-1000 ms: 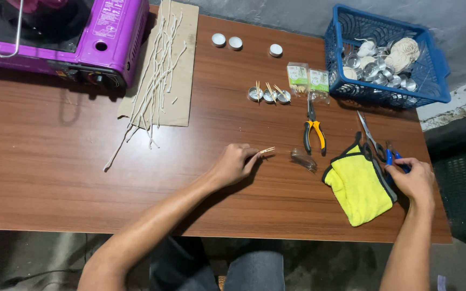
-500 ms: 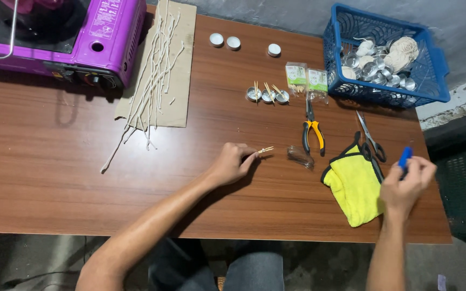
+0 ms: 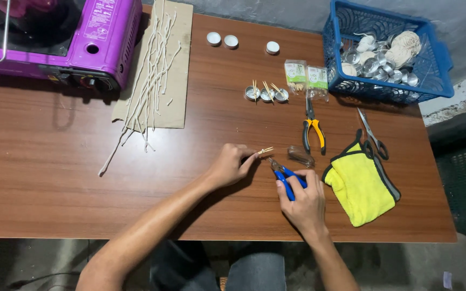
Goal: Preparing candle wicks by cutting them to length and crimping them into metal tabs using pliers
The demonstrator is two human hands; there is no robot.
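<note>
My left hand [image 3: 229, 165] rests on the brown table [image 3: 55, 161] and pinches a small bundle of wooden sticks [image 3: 266, 151] that pokes out to the right. My right hand [image 3: 302, 201] grips blue-handled cutters [image 3: 282, 176], whose metal tip points up-left, just below the ends of the sticks. A small clear plastic piece [image 3: 301, 157] lies just right of the cutter tip.
Yellow cloth [image 3: 360, 183], yellow-handled pliers [image 3: 313, 129] and scissors [image 3: 372, 134] lie to the right. A blue basket [image 3: 439, 64] of tins and string is at the back right. Three small tins with sticks [image 3: 267, 95], cardboard with white wicks [image 3: 152, 75] and a purple stove [image 3: 76, 37] sit behind.
My right hand lifted the blue cutters from beside the yellow cloth and carried them left to the sticks. My left hand stayed in place.
</note>
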